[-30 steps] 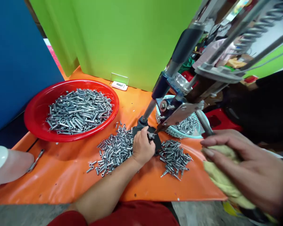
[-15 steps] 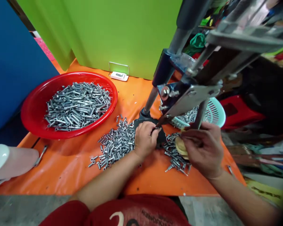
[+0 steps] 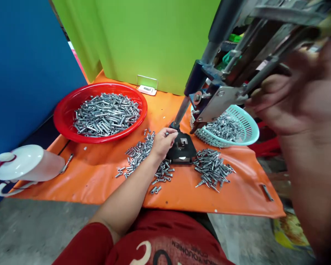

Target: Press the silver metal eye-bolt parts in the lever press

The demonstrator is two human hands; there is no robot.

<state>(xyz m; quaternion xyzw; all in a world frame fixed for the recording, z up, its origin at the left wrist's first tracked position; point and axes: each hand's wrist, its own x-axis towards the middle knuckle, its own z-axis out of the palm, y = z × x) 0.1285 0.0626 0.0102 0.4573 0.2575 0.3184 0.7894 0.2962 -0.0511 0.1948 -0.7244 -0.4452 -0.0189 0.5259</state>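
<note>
My left hand (image 3: 163, 144) is at the left side of the black base plate (image 3: 182, 147) of a hand press (image 3: 194, 79), its thumb and fingers pinched together. What sits between the fingertips is too small to make out. Raised at the upper right and smeared by motion, my right hand (image 3: 300, 88) is closed around the press lever (image 3: 267, 70). Small metal eye-ended sleeves (image 3: 139, 154) lie heaped beneath and beside my left hand. Right of the base is a pile of longer metal pieces with thin pins (image 3: 213, 167).
A red basin (image 3: 62, 114) full of metal parts stands back left. A pale turquoise basket (image 3: 251, 132) with more parts is behind the right pile. A white lidded jug (image 3: 30, 162) stands at the left edge; a small white scale-like device (image 3: 147, 90) is at the back.
My right hand has risen up and right with the lever, and the press head has lifted off the base. My left hand has drawn slightly left, uncovering the base plate. The view has shifted.
</note>
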